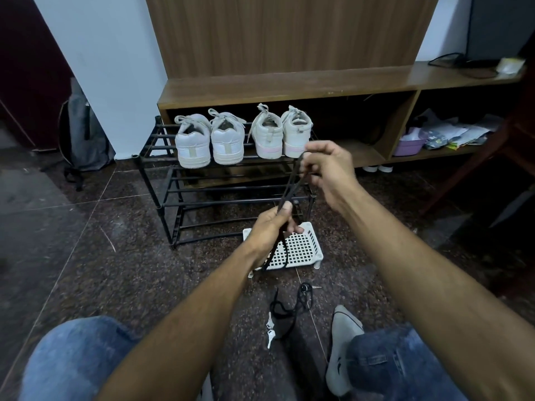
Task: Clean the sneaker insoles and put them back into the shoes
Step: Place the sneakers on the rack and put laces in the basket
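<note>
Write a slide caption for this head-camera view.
Seated person's left hand and right hand stretch a dark cord before four white sneakers.

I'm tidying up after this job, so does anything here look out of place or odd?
Yes. A black lace and keys lie loose on the floor, not put away. Both hands, left and right, grip another black lace, not an insole; no insoles show.
</note>
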A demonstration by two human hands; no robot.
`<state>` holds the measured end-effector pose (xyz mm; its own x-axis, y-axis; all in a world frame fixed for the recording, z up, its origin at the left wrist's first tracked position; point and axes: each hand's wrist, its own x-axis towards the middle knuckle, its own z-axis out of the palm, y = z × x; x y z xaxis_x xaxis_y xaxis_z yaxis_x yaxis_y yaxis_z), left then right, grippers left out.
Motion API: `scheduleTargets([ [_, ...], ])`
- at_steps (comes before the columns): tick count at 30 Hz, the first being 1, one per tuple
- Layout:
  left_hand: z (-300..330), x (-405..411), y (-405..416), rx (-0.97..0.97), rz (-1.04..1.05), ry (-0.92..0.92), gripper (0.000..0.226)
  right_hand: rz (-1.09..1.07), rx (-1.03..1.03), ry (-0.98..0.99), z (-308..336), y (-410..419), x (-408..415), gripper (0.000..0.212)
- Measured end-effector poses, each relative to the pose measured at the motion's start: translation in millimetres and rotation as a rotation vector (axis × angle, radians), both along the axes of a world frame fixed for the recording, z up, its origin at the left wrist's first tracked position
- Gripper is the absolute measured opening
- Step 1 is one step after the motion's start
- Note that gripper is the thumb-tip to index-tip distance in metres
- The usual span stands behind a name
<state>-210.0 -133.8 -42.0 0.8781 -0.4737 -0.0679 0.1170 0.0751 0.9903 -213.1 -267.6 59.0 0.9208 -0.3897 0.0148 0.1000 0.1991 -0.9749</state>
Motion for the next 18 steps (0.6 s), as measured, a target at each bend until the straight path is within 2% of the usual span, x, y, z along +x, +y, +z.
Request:
scheduleTargets([
  [3,4.3,4.6,10.8,-0.156,0.114,0.143,0.038,-0.183,-0.084,0.14,-20.3,-27.0,0.3,0.024],
  [7,18.2,18.4,11.7,-0.364,0.372,0.287,0.037,-0.22,-0.146,0.35,-63.1,-27.3,-8.4,0.028],
  [10,17.6,27.4,13.9,-0.548,0.447,0.393,0.038,-0.066,-0.127,0.444,-82.5,-9.5,-21.7,0.023],
  [12,17.8,28.3,16.6,-0.623,0.464,0.42,0.039,0.076,-0.213,0.49,-93.2,3.4,-29.1,0.022],
  [15,21.1,29.3,20.4,-0.686,0.534,0.458,0.038,0.161,-0.278,0.439,-102.0,18.0,-32.9,0.029],
  [18,21.2,28.2,24.6,-0.624,0.531,0.44,0.04,0.194,-0.188,0.27,-101.0,27.1,-27.7,0.03],
])
